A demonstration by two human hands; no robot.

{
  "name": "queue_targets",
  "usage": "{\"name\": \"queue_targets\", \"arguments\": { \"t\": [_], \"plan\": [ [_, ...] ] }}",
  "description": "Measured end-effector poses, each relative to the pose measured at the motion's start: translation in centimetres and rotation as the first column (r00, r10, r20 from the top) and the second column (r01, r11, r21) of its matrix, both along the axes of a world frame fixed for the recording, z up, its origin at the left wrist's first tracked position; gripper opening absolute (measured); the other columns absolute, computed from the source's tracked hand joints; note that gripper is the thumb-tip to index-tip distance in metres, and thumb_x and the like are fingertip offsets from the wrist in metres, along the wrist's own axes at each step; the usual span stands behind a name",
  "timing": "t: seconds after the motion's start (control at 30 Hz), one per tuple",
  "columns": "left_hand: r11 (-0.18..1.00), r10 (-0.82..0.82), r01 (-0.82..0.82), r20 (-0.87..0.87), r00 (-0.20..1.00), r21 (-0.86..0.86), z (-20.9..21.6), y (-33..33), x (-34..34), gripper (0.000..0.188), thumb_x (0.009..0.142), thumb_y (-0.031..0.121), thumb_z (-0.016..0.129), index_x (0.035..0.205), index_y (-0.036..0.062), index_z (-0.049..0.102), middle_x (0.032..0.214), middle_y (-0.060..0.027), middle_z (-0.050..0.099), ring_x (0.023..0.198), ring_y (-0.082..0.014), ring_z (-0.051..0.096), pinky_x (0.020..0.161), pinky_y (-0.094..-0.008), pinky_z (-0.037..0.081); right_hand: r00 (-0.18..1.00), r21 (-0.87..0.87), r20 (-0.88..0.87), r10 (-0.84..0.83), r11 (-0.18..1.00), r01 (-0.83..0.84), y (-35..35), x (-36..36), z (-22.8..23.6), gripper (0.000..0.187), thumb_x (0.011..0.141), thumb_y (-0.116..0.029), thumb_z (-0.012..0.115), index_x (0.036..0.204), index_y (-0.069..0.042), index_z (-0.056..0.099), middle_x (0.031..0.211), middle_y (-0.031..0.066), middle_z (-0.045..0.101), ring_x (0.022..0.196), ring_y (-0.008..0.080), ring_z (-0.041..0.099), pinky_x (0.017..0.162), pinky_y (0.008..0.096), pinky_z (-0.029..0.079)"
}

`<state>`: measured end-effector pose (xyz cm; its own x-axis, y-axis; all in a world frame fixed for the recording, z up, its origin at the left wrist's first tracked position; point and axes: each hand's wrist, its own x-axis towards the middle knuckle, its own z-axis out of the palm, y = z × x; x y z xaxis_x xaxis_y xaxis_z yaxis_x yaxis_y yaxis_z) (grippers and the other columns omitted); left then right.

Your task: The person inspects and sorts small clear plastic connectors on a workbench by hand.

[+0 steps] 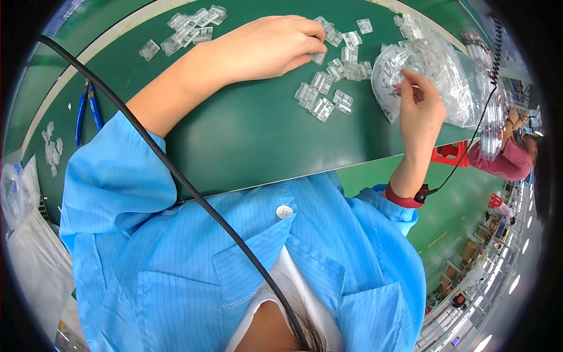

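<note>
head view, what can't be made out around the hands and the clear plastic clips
- Left hand: fingertips curl over one small clear plastic clip; grip hidden.
- Right hand: fingers reach into the crinkled clear plastic bag; glare hides what they pinch.
- Blue-handled pliers: jaws hidden behind the black cable.

I see blue-handled pliers [88, 111] at far left on green bench [246, 135], red stool [450, 154] beside bench edge, co-worker's pink sleeve [505, 162] at right.
</note>
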<state>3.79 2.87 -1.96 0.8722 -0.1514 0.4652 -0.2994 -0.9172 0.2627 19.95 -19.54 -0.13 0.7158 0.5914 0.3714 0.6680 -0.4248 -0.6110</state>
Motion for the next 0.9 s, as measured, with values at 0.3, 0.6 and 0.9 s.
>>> {"name": "queue_targets", "arguments": {
  "t": [0.3,0.6,0.9],
  "plan": [
    [0.970,0.239,-0.242,0.163,0.957,-0.001,0.2,-1.5,0.1,0.011,0.076,0.010,0.066,0.084,0.0036,0.062,0.076,-0.0073,0.060,0.071,-0.0235,0.063,0.061,-0.0348,0.054,0.841,0.496,-0.424,0.336,0.863,-0.095,3.3,-4.3,1.2,0.019,0.083,0.002,0.065,0.102,0.005,0.063,0.092,0.0057,0.064,0.083,0.0094,0.061,0.074,0.0205,0.048],
    [0.363,0.107,-0.304,-0.285,0.953,-0.881,1.8,-4.0,-3.0,0.017,0.088,0.007,0.062,0.102,-0.0016,0.064,0.090,-0.0049,0.066,0.082,-0.0115,0.065,0.068,-0.0241,0.055,0.635,0.593,-0.564,0.528,0.794,-0.134,6.3,-8.0,0.3,0.019,0.084,0.001,0.065,0.102,0.004,0.060,0.092,0.0075,0.064,0.084,0.0108,0.061,0.075,0.0221,0.050],
    [0.252,0.085,-0.226,-0.211,0.974,-0.941,1.1,-4.8,-3.0,0.023,0.091,0.005,0.059,0.113,-0.0011,0.062,0.104,-0.0072,0.063,0.091,-0.0136,0.064,0.077,-0.0263,0.056,0.750,0.637,-0.440,0.493,0.760,-0.126,6.1,-9.3,-0.2,0.020,0.085,0.003,0.063,0.103,0.003,0.055,0.092,0.0079,0.062,0.085,0.0108,0.060,0.075,0.0218,0.050]
  ]
}}
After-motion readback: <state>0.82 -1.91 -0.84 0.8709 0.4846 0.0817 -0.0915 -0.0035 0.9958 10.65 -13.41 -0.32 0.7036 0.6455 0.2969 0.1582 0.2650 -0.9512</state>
